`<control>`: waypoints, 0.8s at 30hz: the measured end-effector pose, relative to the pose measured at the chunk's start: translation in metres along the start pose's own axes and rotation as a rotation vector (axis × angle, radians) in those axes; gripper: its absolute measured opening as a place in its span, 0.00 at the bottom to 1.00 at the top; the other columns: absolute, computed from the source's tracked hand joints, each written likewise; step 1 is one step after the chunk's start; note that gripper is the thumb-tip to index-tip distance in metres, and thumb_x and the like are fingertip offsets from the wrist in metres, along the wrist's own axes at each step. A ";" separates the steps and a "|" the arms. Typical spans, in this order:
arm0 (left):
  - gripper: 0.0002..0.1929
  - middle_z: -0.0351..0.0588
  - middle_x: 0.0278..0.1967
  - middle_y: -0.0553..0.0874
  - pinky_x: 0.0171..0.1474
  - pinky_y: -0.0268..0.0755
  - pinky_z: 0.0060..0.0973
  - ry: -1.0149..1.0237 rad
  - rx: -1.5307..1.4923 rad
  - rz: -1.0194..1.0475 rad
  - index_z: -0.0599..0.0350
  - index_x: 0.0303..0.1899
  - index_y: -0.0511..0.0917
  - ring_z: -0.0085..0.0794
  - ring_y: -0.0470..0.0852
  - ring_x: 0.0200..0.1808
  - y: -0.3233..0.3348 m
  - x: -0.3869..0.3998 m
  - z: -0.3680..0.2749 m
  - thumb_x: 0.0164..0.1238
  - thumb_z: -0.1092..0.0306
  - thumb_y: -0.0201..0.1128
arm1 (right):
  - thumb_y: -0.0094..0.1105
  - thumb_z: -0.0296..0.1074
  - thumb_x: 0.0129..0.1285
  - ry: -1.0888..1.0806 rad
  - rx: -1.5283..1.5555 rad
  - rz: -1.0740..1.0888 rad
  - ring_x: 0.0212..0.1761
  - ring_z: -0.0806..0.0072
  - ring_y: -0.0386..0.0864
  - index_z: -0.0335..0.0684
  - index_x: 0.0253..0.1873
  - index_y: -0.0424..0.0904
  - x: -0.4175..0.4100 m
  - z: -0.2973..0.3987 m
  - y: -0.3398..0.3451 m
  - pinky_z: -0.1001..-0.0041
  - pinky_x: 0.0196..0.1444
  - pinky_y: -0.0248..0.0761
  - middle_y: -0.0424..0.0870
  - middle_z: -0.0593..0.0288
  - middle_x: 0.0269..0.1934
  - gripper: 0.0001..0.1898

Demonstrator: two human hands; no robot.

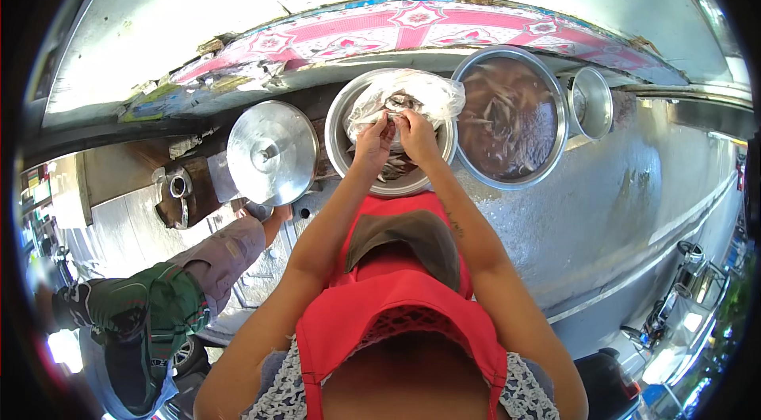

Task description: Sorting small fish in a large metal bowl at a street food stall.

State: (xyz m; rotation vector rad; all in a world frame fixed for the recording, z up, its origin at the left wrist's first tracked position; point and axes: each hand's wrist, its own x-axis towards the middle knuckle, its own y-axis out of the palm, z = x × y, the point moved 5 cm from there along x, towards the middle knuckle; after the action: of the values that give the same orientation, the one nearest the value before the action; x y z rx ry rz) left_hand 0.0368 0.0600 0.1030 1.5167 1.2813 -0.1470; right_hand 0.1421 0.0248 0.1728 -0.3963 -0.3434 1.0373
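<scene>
Both my hands meet over a round metal pot (333, 149). My left hand (376, 143) and my right hand (416, 134) pinch something small between their fingertips, perhaps a small fish; the fingers partly hide it. Just beyond the fingertips, a whitish plastic bag (443, 96) with small silvery fish (404, 102) at its opening rests over the pot. More small fish (395, 169) lie inside the pot, below my wrists. To the right, touching or nearly touching the pot, a wide metal basin (562, 140) holds many fish in murky reddish-brown water.
A round metal lid (270, 152) lies left of the pot. A smaller metal pot (600, 103) is beyond the basin at right. A ledge with pink patterned covering (357, 33) runs along the far side. Another person (154, 301) stands at left; parked vehicles are at lower right.
</scene>
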 end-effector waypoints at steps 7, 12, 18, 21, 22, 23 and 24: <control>0.04 0.41 0.32 0.79 0.38 0.75 0.17 -0.050 -0.227 -0.155 0.59 0.39 0.75 0.23 0.78 0.32 -0.021 0.010 0.009 0.63 0.73 0.58 | 0.53 0.32 0.63 0.467 0.563 -0.151 0.20 0.80 0.73 0.29 0.36 0.77 -0.015 -0.035 0.035 0.79 0.24 0.67 0.77 0.61 0.21 0.10; 0.04 0.42 0.34 0.80 0.40 0.74 0.18 0.058 -0.233 -0.175 0.60 0.38 0.76 0.23 0.77 0.35 -0.038 0.015 -0.003 0.62 0.74 0.59 | 0.52 0.32 0.64 0.509 0.712 -0.232 0.20 0.84 0.72 0.30 0.37 0.77 0.001 -0.040 0.033 0.82 0.23 0.66 0.76 0.64 0.21 0.10; 0.11 0.39 0.35 0.78 0.41 0.71 0.19 0.070 0.202 0.076 0.58 0.47 0.75 0.20 0.76 0.36 -0.016 0.012 -0.020 0.64 0.73 0.56 | 0.59 0.30 0.55 0.074 -0.131 -0.038 0.33 0.72 0.79 0.30 0.49 0.75 0.028 -0.056 0.005 0.77 0.36 0.73 0.80 0.56 0.31 0.17; 0.14 0.39 0.36 0.78 0.40 0.71 0.19 0.112 0.333 0.095 0.57 0.51 0.70 0.20 0.77 0.35 -0.013 0.014 -0.025 0.65 0.72 0.56 | 0.59 0.29 0.55 0.111 0.149 0.141 0.35 0.71 0.79 0.32 0.48 0.76 0.024 -0.044 0.014 0.76 0.36 0.73 0.80 0.55 0.37 0.15; 0.15 0.39 0.38 0.78 0.41 0.71 0.20 0.103 0.364 0.105 0.56 0.53 0.67 0.20 0.77 0.35 -0.010 0.015 -0.024 0.66 0.70 0.56 | 0.59 0.29 0.55 0.095 0.130 0.176 0.37 0.71 0.79 0.33 0.46 0.78 0.023 -0.041 0.017 0.76 0.36 0.74 0.78 0.55 0.41 0.13; 0.15 0.39 0.38 0.78 0.41 0.71 0.20 0.105 0.359 0.100 0.56 0.53 0.67 0.20 0.77 0.35 -0.008 0.017 -0.022 0.66 0.70 0.56 | 0.59 0.29 0.55 0.095 0.130 0.184 0.37 0.71 0.79 0.33 0.46 0.78 0.022 -0.040 0.016 0.76 0.36 0.74 0.78 0.55 0.41 0.13; 0.14 0.39 0.38 0.79 0.41 0.71 0.20 0.090 0.346 0.113 0.56 0.52 0.68 0.20 0.77 0.35 -0.004 0.020 -0.020 0.66 0.69 0.55 | 0.60 0.30 0.53 0.073 0.132 0.190 0.35 0.69 0.79 0.34 0.44 0.79 0.022 -0.038 0.013 0.75 0.34 0.73 0.78 0.54 0.38 0.13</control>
State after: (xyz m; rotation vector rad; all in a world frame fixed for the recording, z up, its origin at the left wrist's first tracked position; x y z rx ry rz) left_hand 0.0314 0.0866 0.0950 1.9054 1.2836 -0.2393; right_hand 0.1595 0.0439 0.1349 -0.3517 -0.1730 1.2205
